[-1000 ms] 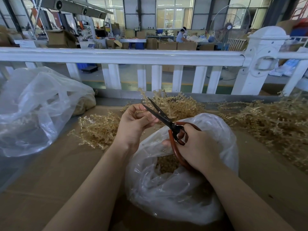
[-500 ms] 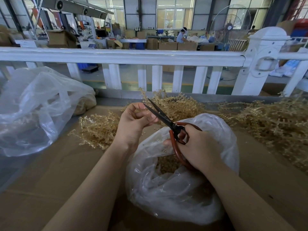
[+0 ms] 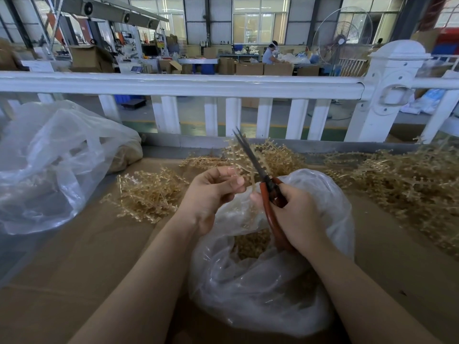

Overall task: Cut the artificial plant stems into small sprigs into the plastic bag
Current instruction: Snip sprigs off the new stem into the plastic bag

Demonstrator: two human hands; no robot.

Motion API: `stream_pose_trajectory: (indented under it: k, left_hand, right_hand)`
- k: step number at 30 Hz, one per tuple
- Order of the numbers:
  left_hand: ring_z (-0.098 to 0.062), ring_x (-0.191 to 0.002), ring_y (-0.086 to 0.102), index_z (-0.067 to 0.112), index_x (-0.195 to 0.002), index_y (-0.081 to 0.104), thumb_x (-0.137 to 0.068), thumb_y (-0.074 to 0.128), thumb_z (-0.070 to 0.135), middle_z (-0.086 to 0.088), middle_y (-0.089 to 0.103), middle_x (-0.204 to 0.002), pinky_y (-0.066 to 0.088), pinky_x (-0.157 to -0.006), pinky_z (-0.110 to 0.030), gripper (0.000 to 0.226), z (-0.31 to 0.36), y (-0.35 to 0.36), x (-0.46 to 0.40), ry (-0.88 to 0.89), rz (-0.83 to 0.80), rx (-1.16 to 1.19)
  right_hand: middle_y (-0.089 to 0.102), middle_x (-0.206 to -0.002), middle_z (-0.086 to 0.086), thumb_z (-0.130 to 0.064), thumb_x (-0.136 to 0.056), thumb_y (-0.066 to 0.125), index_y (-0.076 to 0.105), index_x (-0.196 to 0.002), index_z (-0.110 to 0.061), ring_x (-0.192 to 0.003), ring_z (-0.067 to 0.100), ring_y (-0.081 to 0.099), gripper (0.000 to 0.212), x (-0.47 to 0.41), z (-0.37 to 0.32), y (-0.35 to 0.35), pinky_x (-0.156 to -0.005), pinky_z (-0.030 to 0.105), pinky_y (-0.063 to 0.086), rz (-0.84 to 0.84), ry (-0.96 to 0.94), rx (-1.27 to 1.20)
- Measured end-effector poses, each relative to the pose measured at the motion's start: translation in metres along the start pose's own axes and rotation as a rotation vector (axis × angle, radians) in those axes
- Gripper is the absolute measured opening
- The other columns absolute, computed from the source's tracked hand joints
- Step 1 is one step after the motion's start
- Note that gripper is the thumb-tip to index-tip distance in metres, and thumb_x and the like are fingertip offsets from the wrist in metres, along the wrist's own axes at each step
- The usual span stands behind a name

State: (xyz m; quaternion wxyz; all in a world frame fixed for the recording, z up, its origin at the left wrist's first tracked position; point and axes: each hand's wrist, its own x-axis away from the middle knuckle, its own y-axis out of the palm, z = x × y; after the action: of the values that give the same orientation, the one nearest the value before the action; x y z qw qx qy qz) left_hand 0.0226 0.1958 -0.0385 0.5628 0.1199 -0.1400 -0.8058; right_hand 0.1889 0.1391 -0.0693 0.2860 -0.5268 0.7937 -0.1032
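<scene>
The plant stem (image 3: 252, 187) the person is working on is a thin, pale tan plastic piece. It looks very light and a bit bendy, so it likely needs only a soft pinch and would flop if held far from the cut. It is probably best held close to where the blades meet, with fingers kept out of the way. It hangs right above the open mouth of the plastic bag (image 3: 268, 281), between the two hands. The left hand (image 3: 211, 194) sits just left of the bag mouth. Its fingers are curled in, and the thumb and fingertips pinch something thin and pale by the top of the stem; how much of the stem it holds is hard to tell. The right hand (image 3: 295, 214) is over the bag, wrapped around the red handles of the scissors (image 3: 263, 180). The dark blades point up and away from the bag and look nearly closed, with only a thin gap at the tips. Inside the bag there is already a heap of small cut sprigs (image 3: 250, 244). More uncut stems lie in piles on the brown tabletop (image 3: 87, 269): one pile (image 3: 149, 192) to the left of the bag, one behind it, and a big pile (image 3: 409, 184) to its right. These stems look tangled, so pulling one free may drag others along.
</scene>
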Motion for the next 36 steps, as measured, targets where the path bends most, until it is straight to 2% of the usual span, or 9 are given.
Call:
stream_pose_trajectory:
  k: [2, 4, 12, 15, 19, 23, 26, 32, 36]
  left_hand:
    - [-0.010, -0.067, 0.066, 0.012, -0.088, 0.069, -0.078, 0.073, 0.000, -0.001, 0.073, -0.078, 0.044, -0.063, -0.020, 0.016, -0.002, 0.003, 0.001, -0.037, -0.019, -0.069]
    - [-0.010, -0.066, 0.066, 0.013, -0.085, 0.073, -0.081, 0.073, 0.001, -0.002, 0.073, -0.079, 0.043, -0.061, -0.019, 0.013, -0.004, 0.006, 0.002, -0.074, -0.030, -0.096]
    - [-0.007, -0.055, 0.048, 0.007, -0.083, 0.075, -0.082, 0.072, 0.001, 0.001, 0.065, -0.066, 0.035, -0.051, -0.018, 0.007, -0.009, 0.013, 0.003, -0.138, -0.037, -0.174]
    - [-0.010, -0.057, 0.048, 0.012, -0.076, 0.075, -0.080, 0.078, 0.011, -0.001, 0.063, -0.066, 0.038, -0.050, -0.019, 0.006, -0.008, 0.013, 0.003, -0.081, -0.013, -0.289]
    - [-0.010, -0.059, 0.050, 0.017, -0.066, 0.074, -0.083, 0.077, 0.014, -0.001, 0.064, -0.065, 0.041, -0.053, -0.019, 0.018, -0.008, 0.012, 0.002, -0.013, 0.004, -0.391]
    - [-0.009, -0.058, 0.050, 0.008, -0.077, 0.071, -0.086, 0.070, 0.005, -0.001, 0.064, -0.066, 0.041, -0.053, -0.017, 0.010, -0.006, 0.009, 0.002, -0.052, -0.037, -0.231]
    - [-0.008, -0.058, 0.050, 0.008, -0.079, 0.070, -0.081, 0.073, 0.012, 0.000, 0.062, -0.067, 0.041, -0.057, -0.018, 0.006, -0.002, 0.006, 0.003, -0.044, -0.061, -0.122]
    - [-0.004, -0.057, 0.050, 0.013, -0.076, 0.070, -0.075, 0.072, 0.020, 0.004, 0.063, -0.067, 0.042, -0.059, -0.016, 0.007, 0.001, 0.002, 0.001, 0.032, -0.026, 0.009]
    - [-0.003, -0.058, 0.051, 0.018, -0.069, 0.074, -0.073, 0.071, 0.022, 0.005, 0.064, -0.067, 0.043, -0.062, -0.017, 0.006, 0.003, 0.000, 0.001, 0.068, 0.012, 0.008]
  right_hand:
    - [0.073, -0.074, -0.011, -0.044, -0.087, 0.075, 0.074, -0.085, -0.023, -0.070, 0.005, 0.068, 0.020, -0.004, 0.001, -0.001, -0.063, 0.020, 0.054, -0.006, 0.050, -0.083]
    - [0.074, -0.074, -0.005, -0.036, -0.090, 0.074, 0.074, -0.083, -0.020, -0.069, 0.008, 0.069, 0.017, -0.006, 0.002, -0.001, -0.064, 0.025, 0.056, -0.012, 0.081, -0.140]
    - [0.073, -0.076, -0.018, -0.025, -0.088, 0.076, 0.068, -0.078, -0.031, -0.071, -0.004, 0.067, 0.014, -0.005, 0.000, 0.001, -0.058, 0.006, 0.046, -0.045, 0.059, -0.162]
    - [0.074, -0.075, -0.012, -0.028, -0.091, 0.074, 0.070, -0.082, -0.029, -0.073, -0.001, 0.068, 0.009, -0.003, -0.001, 0.001, -0.062, 0.010, 0.050, -0.040, 0.038, -0.130]
    - [0.074, -0.077, -0.004, -0.031, -0.093, 0.071, 0.073, -0.092, -0.018, -0.076, 0.008, 0.069, 0.013, -0.003, -0.001, 0.002, -0.073, 0.030, 0.058, -0.046, 0.015, -0.039]
    - [0.074, -0.079, -0.009, -0.026, -0.091, 0.074, 0.070, -0.089, -0.028, -0.077, 0.001, 0.068, 0.005, -0.003, 0.002, 0.001, -0.071, 0.019, 0.055, -0.041, 0.007, -0.071]
    - [0.073, -0.083, -0.016, -0.035, -0.087, 0.075, 0.070, -0.088, -0.028, -0.078, -0.003, 0.067, 0.009, -0.004, 0.004, -0.001, -0.065, 0.011, 0.051, -0.048, 0.016, -0.107]
    - [0.067, -0.089, -0.031, -0.079, -0.067, 0.060, 0.063, -0.090, -0.040, -0.085, -0.010, 0.061, 0.045, 0.000, 0.001, -0.003, -0.067, 0.016, 0.046, -0.149, -0.042, 0.060]
    - [0.067, -0.086, -0.020, -0.087, -0.063, 0.050, 0.058, -0.095, -0.043, -0.086, -0.010, 0.058, 0.055, 0.000, 0.000, -0.003, -0.062, 0.012, 0.040, -0.135, -0.068, 0.168]
